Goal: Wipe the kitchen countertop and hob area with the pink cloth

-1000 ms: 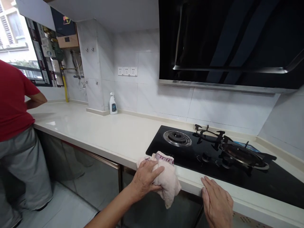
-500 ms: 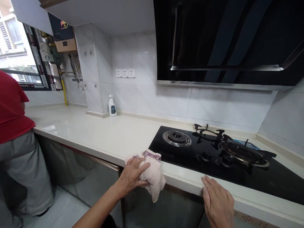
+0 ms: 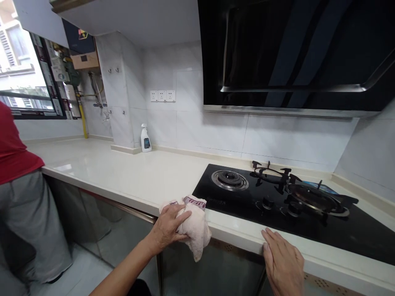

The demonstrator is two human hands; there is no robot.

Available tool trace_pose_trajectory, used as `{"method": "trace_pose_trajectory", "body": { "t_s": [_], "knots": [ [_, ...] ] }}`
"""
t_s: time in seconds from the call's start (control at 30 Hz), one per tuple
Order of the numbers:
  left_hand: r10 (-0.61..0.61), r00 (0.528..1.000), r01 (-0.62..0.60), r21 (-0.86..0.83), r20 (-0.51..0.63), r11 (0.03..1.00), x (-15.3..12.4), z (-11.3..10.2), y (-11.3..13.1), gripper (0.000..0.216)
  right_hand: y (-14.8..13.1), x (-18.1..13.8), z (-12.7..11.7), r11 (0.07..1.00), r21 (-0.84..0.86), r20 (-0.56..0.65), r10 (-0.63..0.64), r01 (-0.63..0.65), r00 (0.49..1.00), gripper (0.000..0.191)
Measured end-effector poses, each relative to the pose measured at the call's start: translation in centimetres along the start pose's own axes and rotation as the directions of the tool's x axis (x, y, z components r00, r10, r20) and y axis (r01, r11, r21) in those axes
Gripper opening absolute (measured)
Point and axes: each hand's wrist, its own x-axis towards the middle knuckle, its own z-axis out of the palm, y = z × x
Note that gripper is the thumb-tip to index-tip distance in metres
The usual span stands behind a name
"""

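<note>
Pink cloth (image 3: pixel 196 232), bunched, sits on the front lip of the counter (image 3: pixel 129 181), just left of the near-left corner of the hob (image 3: pixel 240 205). Part of it hangs over the edge toward the cabinet front.

Gripping it is the left hand (image 3: pixel 168 227), which lies on the cloth's left side with fingers (image 3: pixel 182 213) curled over the top and thumb along the lower side. The cloth therefore extends right and downward from those fingers. Its long axis runs roughly front to back across the lip, striped hem toward the hob.

Well to the right, the right hand (image 3: pixel 282 263) rests flat on the counter edge, fingers straight, holding nothing and apart from the cloth. The left hand is the nearer by far.

The hob lies directly right of and behind the cloth. Its bare burner (image 3: pixel 230 179) is the closest fitting, with the pan supports (image 3: pixel 271 174) further right. A spray bottle (image 3: pixel 146 139) stands at the wall, well apart. Another person (image 3: pixel 18 193) in a red top stands at the far left end of the counter, hands not in view.
</note>
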Motion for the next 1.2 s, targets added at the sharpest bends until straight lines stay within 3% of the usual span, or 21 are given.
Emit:
{"method": "trace_pose_trajectory", "body": {
  "t_s": [0.8, 1.2],
  "knots": [
    [0.025, 1.000, -0.025, -0.007, -0.017, 1.000, -0.2, -0.5, -0.2, 0.068, -0.2, 0.2, -0.1, 1.000, -0.006, 0.000, 0.002, -0.002, 1.000, 0.036],
    [-0.023, 1.000, 0.023, -0.003, 0.004, 1.000, -0.6, -0.2, 0.5, 0.070, -0.4, 0.4, -0.2, 1.000, -0.029, 0.000, 0.005, -0.005, 1.000, 0.039]
  ]
}}
